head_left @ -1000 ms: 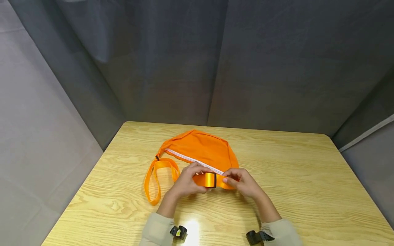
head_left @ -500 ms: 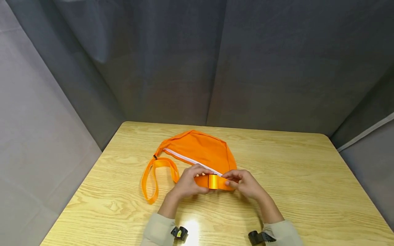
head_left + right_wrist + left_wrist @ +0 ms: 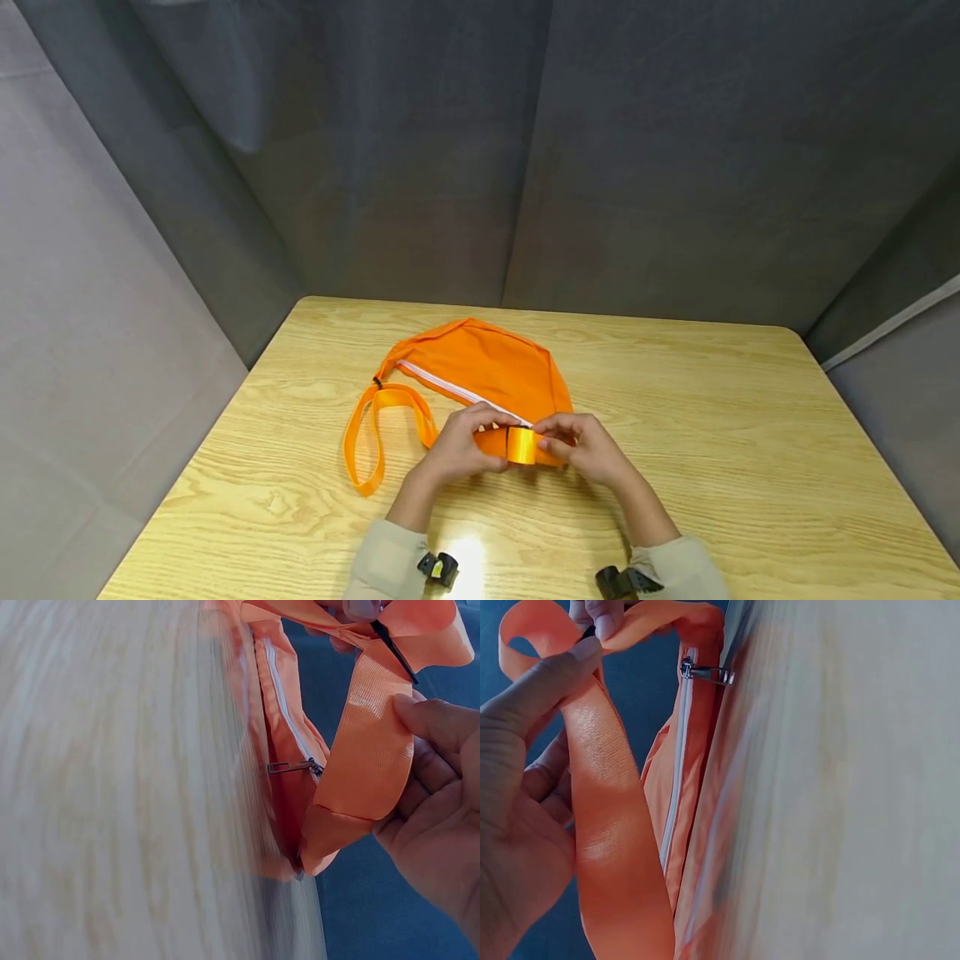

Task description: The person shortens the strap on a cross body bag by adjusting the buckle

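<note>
An orange half-moon bag (image 3: 487,362) with a white zipper (image 3: 450,387) lies on the wooden table. Along its near side, my left hand (image 3: 459,443) grips the orange strap (image 3: 607,787) by a black slide buckle (image 3: 393,651). My right hand (image 3: 585,446) pinches the strap just right of the buckle, between thumb and fingers. A loop of strap bulges up through the buckle between both hands. The zipper's metal pull (image 3: 709,673) shows in the left wrist view. Part of the buckle is covered by strap in the head view.
A second strap loop (image 3: 363,442) lies on the table to the left of my left hand. The wooden table (image 3: 750,450) extends to the right, and a dark grey curtain (image 3: 405,167) hangs behind its far edge.
The yellow-orange strap loop at the buckle has tipped over to the right, covering the black bar seen earlier. My right hand has moved slightly left, closer to the buckle.
</note>
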### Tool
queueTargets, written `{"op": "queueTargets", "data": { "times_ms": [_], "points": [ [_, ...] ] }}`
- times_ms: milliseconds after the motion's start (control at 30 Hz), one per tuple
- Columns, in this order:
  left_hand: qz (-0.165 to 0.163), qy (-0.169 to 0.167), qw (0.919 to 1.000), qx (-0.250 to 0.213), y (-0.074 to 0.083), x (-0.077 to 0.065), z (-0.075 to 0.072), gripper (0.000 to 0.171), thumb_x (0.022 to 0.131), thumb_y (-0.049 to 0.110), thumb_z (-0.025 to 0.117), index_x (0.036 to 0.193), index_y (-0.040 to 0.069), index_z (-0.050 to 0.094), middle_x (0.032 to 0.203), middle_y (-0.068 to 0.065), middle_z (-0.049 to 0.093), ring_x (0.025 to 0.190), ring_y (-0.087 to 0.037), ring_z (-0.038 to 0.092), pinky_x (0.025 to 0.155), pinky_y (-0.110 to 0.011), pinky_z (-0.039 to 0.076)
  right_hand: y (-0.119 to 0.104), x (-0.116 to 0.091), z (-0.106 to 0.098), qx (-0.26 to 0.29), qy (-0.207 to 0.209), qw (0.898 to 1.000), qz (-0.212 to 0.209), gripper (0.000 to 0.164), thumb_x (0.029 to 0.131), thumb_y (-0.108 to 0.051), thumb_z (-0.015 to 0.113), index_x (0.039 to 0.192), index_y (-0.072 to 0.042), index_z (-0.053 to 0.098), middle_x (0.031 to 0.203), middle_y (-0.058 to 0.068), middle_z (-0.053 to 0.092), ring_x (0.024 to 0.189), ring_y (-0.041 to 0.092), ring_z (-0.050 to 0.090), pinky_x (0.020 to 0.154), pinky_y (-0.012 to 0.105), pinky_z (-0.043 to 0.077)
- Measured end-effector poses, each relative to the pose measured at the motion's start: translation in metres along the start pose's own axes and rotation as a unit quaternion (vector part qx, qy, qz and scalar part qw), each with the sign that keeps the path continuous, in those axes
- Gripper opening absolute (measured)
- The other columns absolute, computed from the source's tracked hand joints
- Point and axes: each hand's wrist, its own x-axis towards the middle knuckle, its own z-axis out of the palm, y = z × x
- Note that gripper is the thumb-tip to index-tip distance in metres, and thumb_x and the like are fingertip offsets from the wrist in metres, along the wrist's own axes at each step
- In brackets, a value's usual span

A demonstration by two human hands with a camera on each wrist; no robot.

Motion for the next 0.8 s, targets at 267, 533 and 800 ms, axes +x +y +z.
{"op": "queueTargets", "data": {
  "times_ms": [267,533,800],
  "points": [
    [-0.004,-0.006,0.9999,-0.01,0.001,0.0,0.0,0.047,0.063,0.012,0.086,0.106,0.017,0.069,0.099,0.01,0.062,0.089,-0.009,0.054,0.078,-0.028,0.046,-0.028,-0.008,0.005,-0.043,-0.002,0.997,-0.071,0.046,0.075,0.009,0.072,0.117,0.006,0.054,0.086,0.012,0.062,0.077,0.025,0.059,0.069,0.032,0.05],
    [-0.028,-0.004,0.9986,-0.045,0.003,-0.001,-0.001,0.048,0.062,0.006,0.085,0.107,0.013,0.069,0.1,0.007,0.063,0.088,-0.009,0.057,0.078,-0.027,0.048,-0.04,-0.009,0.01,-0.075,0.001,0.993,-0.093,0.048,0.068,0.006,0.078,0.112,0.0,0.058,0.087,0.007,0.064,0.075,0.023,0.06,0.07,0.032,0.05],
    [-0.051,-0.005,0.9974,-0.051,0.004,-0.003,-0.002,0.049,0.061,0.003,0.085,0.106,0.013,0.069,0.1,0.007,0.064,0.091,-0.009,0.058,0.08,-0.027,0.048,-0.043,-0.007,0.01,-0.092,0.002,0.99,-0.102,0.044,0.068,0.004,0.079,0.107,-0.003,0.06,0.084,0.006,0.065,0.074,0.027,0.062,0.068,0.037,0.051]
  ]
}}
